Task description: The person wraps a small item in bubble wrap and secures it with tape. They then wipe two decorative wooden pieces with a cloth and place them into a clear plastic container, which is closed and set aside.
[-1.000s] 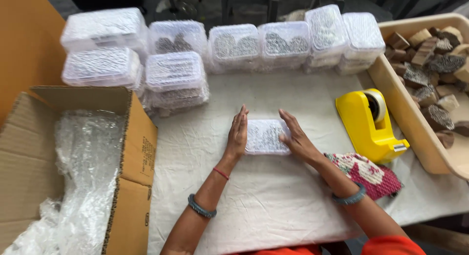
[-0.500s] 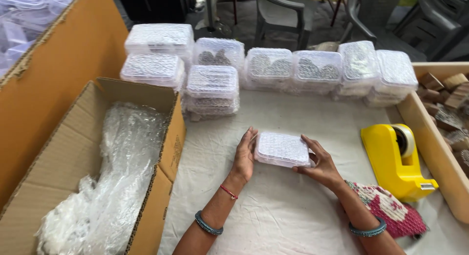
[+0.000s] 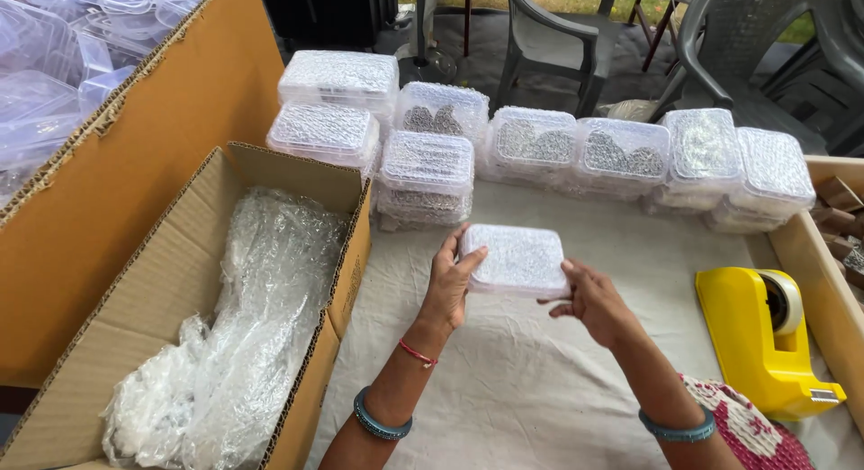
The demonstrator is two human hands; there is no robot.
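I hold a clear lidded plastic box (image 3: 516,258) lined with bubble wrap above the white cloth-covered table (image 3: 558,380). My left hand (image 3: 447,286) grips its left end with the thumb on top. My right hand (image 3: 592,299) holds the right end from below. Just beyond the box stand stacks of similar filled plastic boxes (image 3: 427,170) in a row across the table's far side.
An open cardboard carton (image 3: 211,326) lined with bubble wrap sits to the left. A yellow tape dispenser (image 3: 765,340) stands at the right, beside a tan tray's edge (image 3: 814,272). A patterned red cloth (image 3: 756,434) lies near my right forearm. Grey plastic chairs (image 3: 558,38) stand behind.
The box was lying on the table under both hands; now it is lifted and carried leftward toward the carton. My view has swung left too.
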